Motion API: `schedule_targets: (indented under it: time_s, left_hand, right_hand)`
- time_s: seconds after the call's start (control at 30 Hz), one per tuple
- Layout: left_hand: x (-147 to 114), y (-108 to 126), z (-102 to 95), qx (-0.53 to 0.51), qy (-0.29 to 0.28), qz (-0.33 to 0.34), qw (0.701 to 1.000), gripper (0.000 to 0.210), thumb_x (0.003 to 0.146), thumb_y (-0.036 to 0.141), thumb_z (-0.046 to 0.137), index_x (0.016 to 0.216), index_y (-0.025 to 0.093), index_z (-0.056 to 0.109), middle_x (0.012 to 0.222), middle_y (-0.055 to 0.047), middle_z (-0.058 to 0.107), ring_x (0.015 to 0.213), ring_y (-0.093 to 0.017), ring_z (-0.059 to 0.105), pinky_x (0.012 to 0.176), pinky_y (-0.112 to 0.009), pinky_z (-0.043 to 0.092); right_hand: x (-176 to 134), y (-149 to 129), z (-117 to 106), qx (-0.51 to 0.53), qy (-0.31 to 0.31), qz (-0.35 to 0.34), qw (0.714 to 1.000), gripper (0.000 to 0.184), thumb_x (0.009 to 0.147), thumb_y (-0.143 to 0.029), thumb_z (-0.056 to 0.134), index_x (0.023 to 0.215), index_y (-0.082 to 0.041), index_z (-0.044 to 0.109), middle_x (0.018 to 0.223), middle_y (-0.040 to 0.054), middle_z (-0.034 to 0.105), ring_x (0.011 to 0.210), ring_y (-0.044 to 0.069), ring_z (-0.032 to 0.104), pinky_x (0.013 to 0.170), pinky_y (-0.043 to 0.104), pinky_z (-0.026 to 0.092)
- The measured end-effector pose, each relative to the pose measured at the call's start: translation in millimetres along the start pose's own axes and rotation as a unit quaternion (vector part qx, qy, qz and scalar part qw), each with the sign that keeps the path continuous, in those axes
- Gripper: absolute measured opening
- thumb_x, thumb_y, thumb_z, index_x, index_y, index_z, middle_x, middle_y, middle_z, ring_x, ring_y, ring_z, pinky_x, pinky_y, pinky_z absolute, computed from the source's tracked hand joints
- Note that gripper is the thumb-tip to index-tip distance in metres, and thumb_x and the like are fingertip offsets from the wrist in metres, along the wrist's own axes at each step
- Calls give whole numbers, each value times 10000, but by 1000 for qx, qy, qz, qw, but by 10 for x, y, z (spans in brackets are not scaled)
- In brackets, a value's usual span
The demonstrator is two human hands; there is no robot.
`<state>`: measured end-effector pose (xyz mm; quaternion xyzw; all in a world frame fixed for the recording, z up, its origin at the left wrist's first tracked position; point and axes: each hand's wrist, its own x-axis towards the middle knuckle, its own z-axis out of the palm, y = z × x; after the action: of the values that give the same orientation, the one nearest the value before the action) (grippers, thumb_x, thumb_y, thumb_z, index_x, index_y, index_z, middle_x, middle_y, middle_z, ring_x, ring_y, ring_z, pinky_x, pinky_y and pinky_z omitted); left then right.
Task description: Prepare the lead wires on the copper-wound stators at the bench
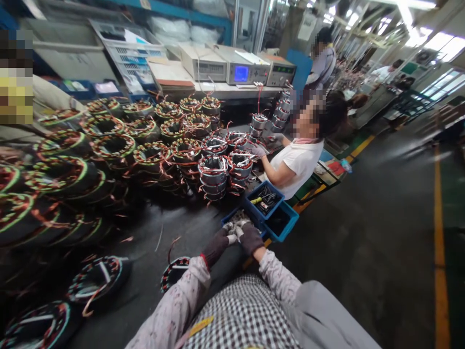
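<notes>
We have left hand (216, 246) and right hand (250, 236) together at blue bin (256, 224) holding small parts (238, 216). Fingers bunched; cannot tell whether pinching any. We judge handling unfinished: parts left in bin, nearest wound ring (169, 272) untouched.

Dark table (145, 237), full. Stacks of wound rings (152, 167) fill far and left; single rings (118, 276) lie near left. Blue bins (258, 211) at right edge.

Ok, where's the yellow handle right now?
In the head view, just right of centre: the yellow handle lies at the left side of the blue bin of black parts, beyond the right hand, beside the teal bin.
</notes>
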<state>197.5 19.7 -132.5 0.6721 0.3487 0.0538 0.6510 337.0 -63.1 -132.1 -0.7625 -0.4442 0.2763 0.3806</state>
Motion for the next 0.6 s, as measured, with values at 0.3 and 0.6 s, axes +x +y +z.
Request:
schedule_targets:
  time_s: [0.3, 0.6]
  left_hand:
    - [-1216, -788, -391, -122, 472, -119, 865, 260, 984, 314, 549, 1174, 172, 656, 1117, -65, 775, 979, -194, 731, 931, -350, 614]
    - [-1564, -1288, 57, 268, 209, -72, 938, 461, 1015, 308, 626, 1439, 131, 662, 1322, -203, 751, 1236, -331, 686, 1201, -518, 390]
  right_hand:
    - [-33, -23, 357, -86, -273, -8, 958, 290, 1017, -285, 586, 1232, -235, 773, 1268, 43, 785, 1229, 223, 695, 1180, 379, 479]
    - [-78, -288, 1057, -276, -473, -28, 836, 241, 1049, -323, 598, 1192, -195, 744, 1126, 77, 806, 970, 212, 738, 892, 289, 549]
